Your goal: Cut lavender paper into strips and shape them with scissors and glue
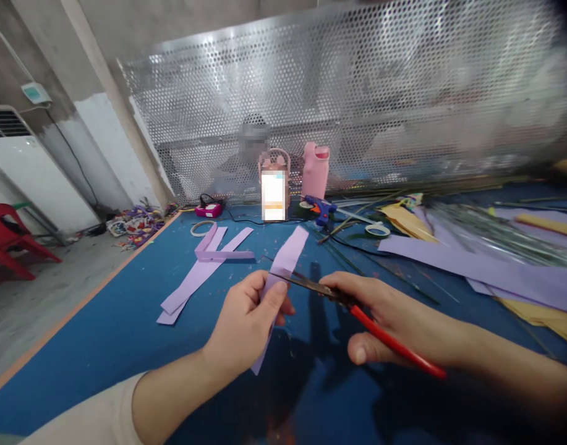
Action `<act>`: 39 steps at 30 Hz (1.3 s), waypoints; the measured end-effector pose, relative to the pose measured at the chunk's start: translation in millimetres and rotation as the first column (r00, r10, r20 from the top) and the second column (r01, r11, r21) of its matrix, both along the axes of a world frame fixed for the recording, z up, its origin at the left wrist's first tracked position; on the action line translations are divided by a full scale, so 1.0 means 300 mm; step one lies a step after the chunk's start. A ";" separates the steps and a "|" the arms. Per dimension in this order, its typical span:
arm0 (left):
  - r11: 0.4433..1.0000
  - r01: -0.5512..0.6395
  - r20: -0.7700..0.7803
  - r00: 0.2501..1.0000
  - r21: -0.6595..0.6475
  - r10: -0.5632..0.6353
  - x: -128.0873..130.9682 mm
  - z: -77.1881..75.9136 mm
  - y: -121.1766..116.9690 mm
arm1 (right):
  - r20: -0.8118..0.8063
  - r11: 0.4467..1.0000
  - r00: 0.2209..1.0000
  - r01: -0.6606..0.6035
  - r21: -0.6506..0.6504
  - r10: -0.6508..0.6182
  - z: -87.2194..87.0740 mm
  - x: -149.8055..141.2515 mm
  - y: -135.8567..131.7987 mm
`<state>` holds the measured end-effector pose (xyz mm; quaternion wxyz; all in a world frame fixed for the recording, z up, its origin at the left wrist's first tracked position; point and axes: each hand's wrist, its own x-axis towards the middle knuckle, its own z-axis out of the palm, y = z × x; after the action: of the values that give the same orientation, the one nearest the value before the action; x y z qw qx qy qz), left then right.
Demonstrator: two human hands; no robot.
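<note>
Working remotely, I have the left hand (pixel 251 314) pinching a purple strip (pixel 290 250) over the desk (pixel 125 334), well in from its left edge — the right hand (pixel 394 304) grips red-handled scissors (pixel 380 334) set across it. I'd keep the strip taut, cut square — pinching hand clear.

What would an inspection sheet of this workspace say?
Surface: blue tabletop, marked with pale specks.
Job's things: a purple strip is held up, with the blades of red-handled scissors across it; whether they have cut it cannot be told.
Clutter: loose purple strips at left; blue glue gun, lit screen and pink container at the back; purple sheets at right.
Hands: the left hand pinches the strip; the right hand holds the scissors.
Cables: a dark cable runs along the table's back.
Surroundings: perforated metal panel behind; red chair at far left.
</note>
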<state>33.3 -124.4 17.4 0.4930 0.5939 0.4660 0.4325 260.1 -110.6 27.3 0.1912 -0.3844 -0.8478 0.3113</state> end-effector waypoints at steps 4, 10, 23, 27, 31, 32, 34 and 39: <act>1.000 -0.005 -0.012 1.000 0.013 0.005 0.001 -0.013 0.004 | -0.005 1.000 1.000 -0.009 0.022 0.010 0.006 -0.013 -0.011; 0.992 0.085 -0.067 0.995 0.089 -0.080 0.004 -0.019 -0.013 | -0.019 0.999 1.000 -0.005 0.035 0.005 0.000 -0.026 -0.025; 0.992 0.126 -0.009 0.992 0.029 -0.125 0.001 -0.006 -0.017 | -0.051 1.000 0.998 -0.028 0.010 0.029 0.006 -0.028 -0.032; 0.992 0.098 -0.046 0.994 0.085 -0.095 0.000 -0.017 -0.014 | -0.050 0.999 0.998 -0.030 0.018 0.031 0.007 -0.036 -0.035; 0.987 0.085 -0.078 0.994 0.133 -0.075 -0.002 -0.025 -0.014 | -0.026 1.000 0.999 -0.031 0.004 0.031 0.005 -0.040 -0.035; 0.987 0.079 -0.081 0.994 0.139 -0.068 -0.001 -0.026 -0.014 | -0.023 1.000 0.999 -0.029 -0.001 0.029 0.004 -0.039 -0.035; 0.988 0.066 -0.085 0.995 0.142 -0.055 -0.001 -0.027 -0.015 | -0.024 1.000 0.999 -0.028 -0.011 0.028 0.003 -0.037 -0.036; 0.992 0.070 -0.066 0.996 0.108 -0.063 0.002 -0.028 -0.022 | -0.041 0.998 0.998 -0.041 -0.054 0.039 0.006 -0.040 -0.039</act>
<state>33.8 -131.1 8.9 0.4586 0.6486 0.4367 0.4221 248.1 -122.4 29.1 0.1909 -0.3661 -0.8426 0.3459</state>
